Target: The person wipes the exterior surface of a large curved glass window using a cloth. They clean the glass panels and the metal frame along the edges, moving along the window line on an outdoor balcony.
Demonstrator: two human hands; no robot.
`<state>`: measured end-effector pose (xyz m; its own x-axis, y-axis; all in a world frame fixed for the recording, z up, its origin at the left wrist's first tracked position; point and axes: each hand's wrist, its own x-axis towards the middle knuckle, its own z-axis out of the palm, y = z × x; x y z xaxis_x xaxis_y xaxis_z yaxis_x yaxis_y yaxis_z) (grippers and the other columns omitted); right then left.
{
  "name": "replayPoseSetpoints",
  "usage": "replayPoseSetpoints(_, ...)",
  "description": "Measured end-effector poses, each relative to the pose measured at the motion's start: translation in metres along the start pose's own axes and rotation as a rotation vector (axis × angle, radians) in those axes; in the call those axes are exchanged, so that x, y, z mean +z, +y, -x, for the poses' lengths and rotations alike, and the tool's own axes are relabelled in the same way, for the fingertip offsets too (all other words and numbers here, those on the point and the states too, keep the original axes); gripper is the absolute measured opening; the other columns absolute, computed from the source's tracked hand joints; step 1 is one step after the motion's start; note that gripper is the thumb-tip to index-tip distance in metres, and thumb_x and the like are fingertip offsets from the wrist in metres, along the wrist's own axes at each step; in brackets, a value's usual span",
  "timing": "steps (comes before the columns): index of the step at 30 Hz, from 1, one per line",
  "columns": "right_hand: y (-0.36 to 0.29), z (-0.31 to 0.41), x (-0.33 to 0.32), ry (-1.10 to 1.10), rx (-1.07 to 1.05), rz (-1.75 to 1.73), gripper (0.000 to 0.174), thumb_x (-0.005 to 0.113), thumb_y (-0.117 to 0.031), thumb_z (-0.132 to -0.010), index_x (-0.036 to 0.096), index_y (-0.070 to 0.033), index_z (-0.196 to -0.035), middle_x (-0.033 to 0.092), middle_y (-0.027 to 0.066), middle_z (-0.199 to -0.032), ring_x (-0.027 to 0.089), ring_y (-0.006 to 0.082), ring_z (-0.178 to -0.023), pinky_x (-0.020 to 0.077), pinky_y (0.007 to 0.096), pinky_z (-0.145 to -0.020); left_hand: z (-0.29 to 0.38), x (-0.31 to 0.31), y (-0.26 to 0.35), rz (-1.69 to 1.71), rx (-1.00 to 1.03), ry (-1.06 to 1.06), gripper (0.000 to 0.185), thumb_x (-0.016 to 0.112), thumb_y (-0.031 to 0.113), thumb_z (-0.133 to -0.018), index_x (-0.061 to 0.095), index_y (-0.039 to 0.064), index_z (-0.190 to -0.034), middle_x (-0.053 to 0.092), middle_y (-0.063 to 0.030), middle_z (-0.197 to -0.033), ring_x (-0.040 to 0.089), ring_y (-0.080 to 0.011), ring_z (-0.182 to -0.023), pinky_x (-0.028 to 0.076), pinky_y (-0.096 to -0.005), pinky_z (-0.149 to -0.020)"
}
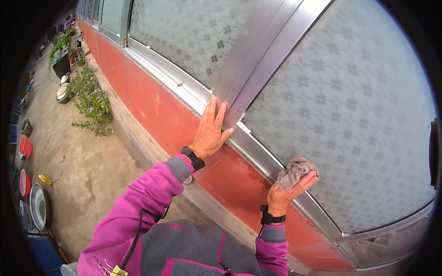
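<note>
My left hand [211, 129] rests with spread fingers on the lower end of the aluminium window frame [253, 58], where the upright meets the bottom rail. It holds nothing. A crumpled grey-brown cloth [296, 170] is in my right hand [285, 196], at the lower edge of the right-hand patterned frosted glass pane [340, 114]. The cloth appears to touch the pane near the bottom rail. To the left of the upright is a second frosted pane [186, 31] with the same star pattern. Dark straps circle both wrists.
Below the window runs a red painted wall [148, 100] with a concrete ledge [134, 143] at its foot. Pink-flowered plants [90, 100] grow along it. On the concrete ground stand a metal basin [38, 207], red containers [25, 146] and a yellow bottle [45, 179].
</note>
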<state>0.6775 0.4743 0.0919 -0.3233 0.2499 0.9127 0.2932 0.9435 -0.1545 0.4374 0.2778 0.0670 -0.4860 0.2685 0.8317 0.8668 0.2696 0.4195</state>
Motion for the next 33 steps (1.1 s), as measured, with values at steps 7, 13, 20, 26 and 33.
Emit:
replayPoseSetpoints(7, -0.108, -0.058, 0.075, -0.45, -0.654, 0.193, 0.057, 0.061, -0.014, -0.087, 0.059, 0.005, -0.141, 0.035, 0.02, -0.168, 0.028, 0.0401, -0.157, 0.0236, 0.0561, -0.127, 0.009, -0.01, -0.011, 0.015, -0.019, -0.038, 0.085, 0.075, 0.01, -0.092, 0.03, 0.016, -0.164, 0.016, -0.0285, -0.169, 0.04, -0.0473, -0.144, 0.042, -0.0518, -0.116)
replayPoseSetpoints(13, -0.103, -0.142, 0.027, -0.619, -1.088, 0.352, 0.051, 0.052, -0.018, -0.097, 0.059, -0.007, -0.146, 0.037, 0.0061, -0.169, 0.033, 0.0233, -0.156, 0.0239, 0.0466, -0.129, 0.016, -0.011, -0.024, -0.056, -0.015, -0.072, 0.077, 0.072, 0.016, -0.096, 0.034, 0.022, -0.162, 0.026, -0.0226, -0.166, 0.048, -0.0414, -0.136, 0.047, -0.0499, -0.11)
replayPoseSetpoints(20, -0.123, -0.291, -0.022, -0.627, -1.341, 0.407, 0.041, 0.053, -0.024, -0.099, 0.066, -0.017, -0.137, 0.038, 0.0037, -0.169, 0.035, 0.0227, -0.156, 0.0223, 0.0476, -0.13, 0.017, -0.01, -0.027, -0.041, 0.023, -0.036, 0.079, 0.075, 0.015, -0.093, 0.037, 0.022, -0.161, 0.028, -0.023, -0.164, 0.052, -0.0402, -0.131, 0.049, -0.0493, -0.106)
replayPoseSetpoints(26, -0.138, -0.357, -0.054, -0.488, -1.34, 0.528, 0.039, 0.055, -0.026, -0.099, 0.067, -0.02, -0.135, 0.038, 0.0043, -0.169, 0.033, 0.0244, -0.157, 0.019, 0.0494, -0.131, 0.016, -0.012, -0.024, -0.036, 0.009, -0.047, 0.075, 0.073, 0.016, -0.094, 0.038, 0.018, -0.16, 0.03, -0.0251, -0.163, 0.052, -0.0424, -0.13, 0.049, -0.0506, -0.106)
replayPoseSetpoints(33, -0.149, -0.445, -0.086, 0.024, -0.969, 0.691, 0.048, 0.058, -0.028, -0.102, 0.059, -0.007, -0.145, 0.032, 0.0091, -0.171, 0.027, 0.0294, -0.159, 0.02, 0.0484, -0.13, 0.017, -0.016, -0.021, 0.0, -0.027, -0.07, 0.072, 0.071, 0.017, -0.096, 0.039, 0.019, -0.16, 0.03, -0.0246, -0.163, 0.051, -0.0427, -0.132, 0.047, -0.0503, -0.108)
